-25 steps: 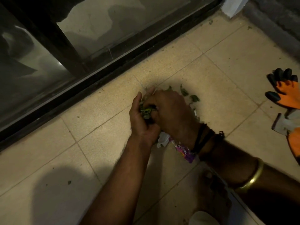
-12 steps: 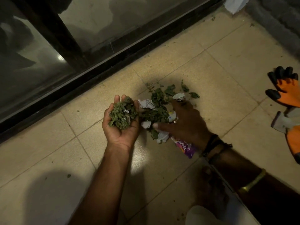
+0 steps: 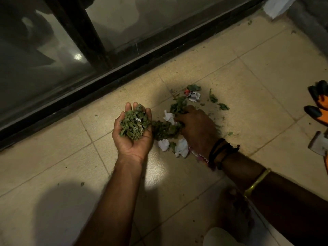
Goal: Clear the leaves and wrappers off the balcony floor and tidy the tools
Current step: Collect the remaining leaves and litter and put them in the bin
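Beige floor tiles (image 3: 204,55) fill the scene, dim and partly shadowed, lit by a bright patch near the wrists. Nearest the camera, two bare forearms reach forward; the right one wears a gold bangle (image 3: 256,181) and dark cords (image 3: 221,150) at the wrist.

The left hand (image 3: 133,137) is held palm up, fingers cupped loosely apart around a heap of crumbled leaves (image 3: 133,126) that rests in the palm with a pale scrap in it. Just beside it, the right hand (image 3: 197,126) lies palm down on the floor pile (image 3: 165,128), fingers curled into the leaves; whether they are clamped on anything I cannot tell.

White crumpled wrappers (image 3: 181,148) lie on the tile around that hand, touching the pile, and a purple wrapper (image 3: 200,156) shows partly under the wrist. Further on, another crumpled wrapper (image 3: 194,96) with a red bit sits among loose leaves (image 3: 213,98), spread a little apart from the pile.

At the right edge, well apart, lie orange and black gloves (image 3: 319,103). Beyond everything runs a dark door track (image 3: 124,71) with glass panels (image 3: 44,59) above it.
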Demonstrator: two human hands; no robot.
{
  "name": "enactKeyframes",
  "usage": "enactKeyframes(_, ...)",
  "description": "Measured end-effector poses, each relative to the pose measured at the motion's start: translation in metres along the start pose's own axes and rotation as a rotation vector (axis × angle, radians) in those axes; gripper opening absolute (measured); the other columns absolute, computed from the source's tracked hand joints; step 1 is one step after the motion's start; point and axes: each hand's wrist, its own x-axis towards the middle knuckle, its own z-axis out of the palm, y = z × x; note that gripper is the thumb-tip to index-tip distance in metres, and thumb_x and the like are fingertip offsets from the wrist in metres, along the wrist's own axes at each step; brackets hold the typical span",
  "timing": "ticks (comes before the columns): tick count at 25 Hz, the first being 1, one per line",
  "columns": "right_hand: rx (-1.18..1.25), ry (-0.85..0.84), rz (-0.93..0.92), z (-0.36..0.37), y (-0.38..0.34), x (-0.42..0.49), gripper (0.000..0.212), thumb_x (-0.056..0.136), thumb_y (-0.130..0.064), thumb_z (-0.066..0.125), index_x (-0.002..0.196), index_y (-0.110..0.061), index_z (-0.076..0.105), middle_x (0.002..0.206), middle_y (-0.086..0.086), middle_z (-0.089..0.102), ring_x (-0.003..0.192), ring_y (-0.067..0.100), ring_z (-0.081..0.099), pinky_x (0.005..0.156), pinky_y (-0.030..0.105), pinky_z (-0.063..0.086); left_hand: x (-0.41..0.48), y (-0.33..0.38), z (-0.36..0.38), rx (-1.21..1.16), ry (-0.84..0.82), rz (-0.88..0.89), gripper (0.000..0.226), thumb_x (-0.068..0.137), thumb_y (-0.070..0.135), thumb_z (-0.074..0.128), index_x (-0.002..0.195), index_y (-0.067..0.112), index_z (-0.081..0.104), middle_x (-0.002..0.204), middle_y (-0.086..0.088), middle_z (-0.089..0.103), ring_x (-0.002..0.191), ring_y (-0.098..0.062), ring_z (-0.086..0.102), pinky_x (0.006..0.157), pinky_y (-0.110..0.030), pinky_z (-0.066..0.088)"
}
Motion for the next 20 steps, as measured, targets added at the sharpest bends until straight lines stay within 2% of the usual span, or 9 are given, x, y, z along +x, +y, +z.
enactKeyframes(2,0.075,0.115,-0.046,-0.003,0.010,0.010,0.030,0.084,-0.018,0.053,0.093,-0.012,0.080,0.092,0.016,0.071,0.080,0.036,0.067,0.071,0.033,0.045,0.001,-0.003,0.001,-0.014,0.006,0.000,0.027,0.097,0.022,0.054,0.114,0.011,0.072,0.110,-0.009,0.071,0.102,-0.023,0.068,0.106,-0.044,0.049)
enactKeyframes(3,0.098,0.120,-0.029,-0.007,0.015,0.015,0.024,0.083,-0.013,0.058,0.090,-0.010,0.081,0.088,0.016,0.073,0.079,0.035,0.069,0.073,0.033,0.047,0.000,-0.005,0.005,-0.018,0.002,-0.003,0.027,0.097,0.022,0.054,0.113,0.010,0.072,0.110,-0.010,0.071,0.102,-0.023,0.068,0.106,-0.044,0.049)
enactKeyframes(5,0.196,0.041,0.058,-0.027,0.022,0.023,0.014,0.081,-0.008,0.071,0.091,-0.011,0.081,0.092,0.014,0.076,0.087,0.031,0.071,0.082,0.034,0.055,-0.006,-0.011,0.016,-0.034,0.001,0.002,0.026,0.097,0.022,0.054,0.111,0.009,0.073,0.107,-0.011,0.071,0.100,-0.023,0.068,0.105,-0.044,0.049)
enactKeyframes(7,0.357,0.004,0.164,-0.061,0.024,0.022,0.015,0.079,-0.009,0.079,0.093,-0.012,0.082,0.096,0.007,0.078,0.091,0.018,0.069,0.088,0.026,0.054,-0.025,-0.016,0.034,-0.053,0.013,0.010,0.026,0.097,0.022,0.053,0.109,0.009,0.072,0.105,-0.012,0.071,0.098,-0.024,0.068,0.105,-0.044,0.050)
enactKeyframes(9,0.526,-0.047,0.324,-0.107,0.018,0.014,0.017,0.081,-0.010,0.080,0.098,-0.011,0.081,0.095,0.005,0.075,0.084,0.014,0.067,0.080,0.019,0.053,-0.055,-0.021,0.058,-0.060,0.042,0.026,0.025,0.098,0.022,0.053,0.108,0.009,0.072,0.104,-0.012,0.071,0.096,-0.025,0.070,0.104,-0.043,0.050)
enactKeyframes(12,0.795,-0.119,0.583,-0.194,-0.010,-0.008,0.015,0.084,-0.008,0.079,0.099,-0.009,0.077,0.096,0.013,0.074,0.069,0.022,0.067,0.060,0.024,0.057,-0.124,-0.023,0.113,-0.073,0.099,0.025,0.026,0.098,0.022,0.053,0.110,0.010,0.071,0.104,-0.012,0.071,0.092,-0.025,0.072,0.105,-0.044,0.049)
enactKeyframes(14,1.029,-0.143,0.753,-0.263,-0.043,-0.026,0.014,0.086,-0.002,0.077,0.098,-0.003,0.073,0.096,0.018,0.073,0.075,0.028,0.069,0.060,0.034,0.063,-0.176,-0.016,0.159,-0.071,0.142,0.027,0.026,0.097,0.022,0.053,0.111,0.010,0.072,0.106,-0.012,0.071,0.091,-0.025,0.072,0.106,-0.044,0.049)
enactKeyframes(16,1.196,-0.141,0.868,-0.338,-0.082,-0.043,0.014,0.088,0.004,0.072,0.101,0.001,0.069,0.093,0.017,0.070,0.076,0.027,0.068,0.060,0.033,0.064,-0.231,-0.005,0.210,-0.073,0.163,0.031,0.026,0.097,0.022,0.053,0.111,0.010,0.071,0.106,-0.012,0.071,0.091,-0.024,0.072,0.106,-0.045,0.049)
enactKeyframes(20,1.390,-0.152,0.919,-0.483,-0.178,-0.085,0.006,0.092,0.003,0.066,0.097,0.001,0.069,0.093,0.016,0.071,0.082,0.028,0.069,0.063,0.032,0.064,-0.352,0.030,0.315,-0.070,0.192,0.044,0.026,0.098,0.022,0.051,0.113,0.009,0.069,0.103,-0.012,0.071,0.091,-0.024,0.071,0.104,-0.045,0.049)
